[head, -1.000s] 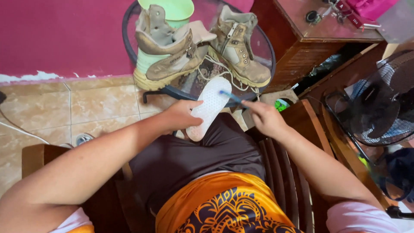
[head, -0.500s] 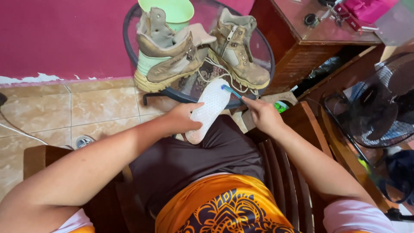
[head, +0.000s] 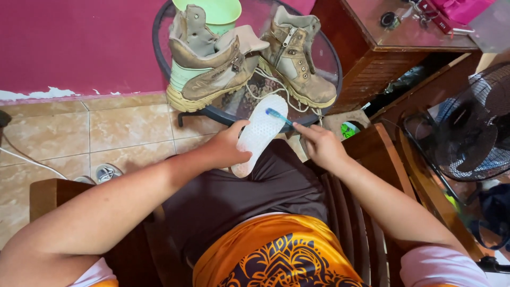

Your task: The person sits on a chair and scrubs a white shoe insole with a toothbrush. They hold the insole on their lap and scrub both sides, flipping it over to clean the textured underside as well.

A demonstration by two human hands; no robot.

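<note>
My left hand [head: 229, 144] grips a white shoe insole [head: 260, 133] over my lap, its toe end pointing toward the round glass table [head: 159, 48]. My right hand [head: 320, 146] holds a blue toothbrush [head: 278, 116] whose head rests on the upper part of the insole. Two worn tan boots stand on the table: one [head: 208, 61] on the left, the other [head: 299, 64] on the right, with loose laces between them.
A light green tub [head: 210, 10] sits at the table's back. A dark wooden cabinet [head: 393, 58] stands at right, a black fan [head: 467, 127] beyond it. I sit on a wooden chair [head: 388, 175]; tiled floor [head: 106, 133] and a magenta wall lie left.
The insole and both hands have shifted slightly toward me and the brush head has slid along the insole's upper part; the view moved a little closer.
</note>
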